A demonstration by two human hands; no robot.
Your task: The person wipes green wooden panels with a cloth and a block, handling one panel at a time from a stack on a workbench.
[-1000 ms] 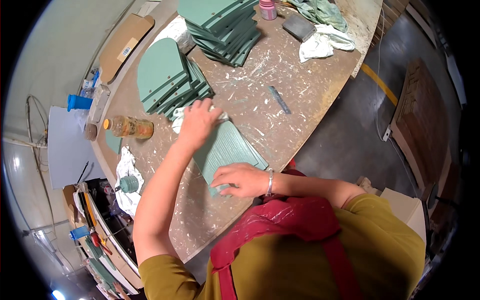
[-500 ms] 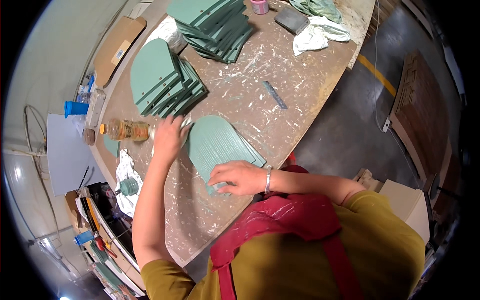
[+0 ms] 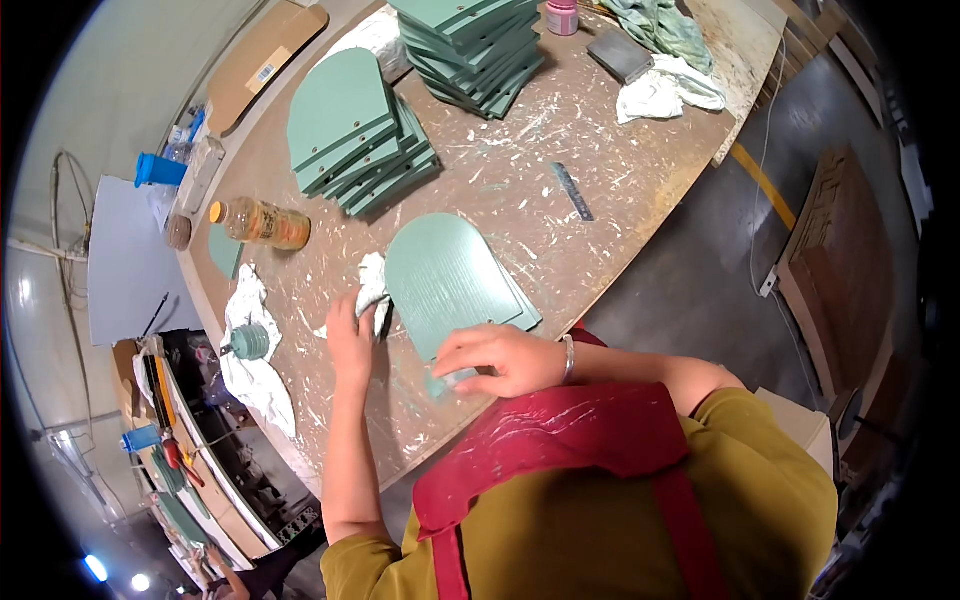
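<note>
A green rounded-top board (image 3: 445, 275), showing fine grain lines, lies flat on the table with the edge of another board under its right side. My left hand (image 3: 350, 338) is closed on a crumpled white cloth (image 3: 372, 283) left of the board. My right hand (image 3: 508, 358), with a silver bracelet at the wrist, is at the board's near edge. Its fingers curl over a small pale, green-stained thing (image 3: 452, 380), mostly hidden beneath them.
Two stacks of green boards (image 3: 340, 115) (image 3: 475, 50) stand at the back. A bottle (image 3: 262, 222) with amber liquid, a paint-stained white cloth (image 3: 258, 380), a small ruler-like strip (image 3: 572, 190), a grey block (image 3: 620, 55) and a pink jar (image 3: 562, 16) are on the table (image 3: 510, 150).
My left hand has moved nearer to me, dragging the white cloth along. My right hand has slid slightly off the board's near end. The whole view has shifted a little.
</note>
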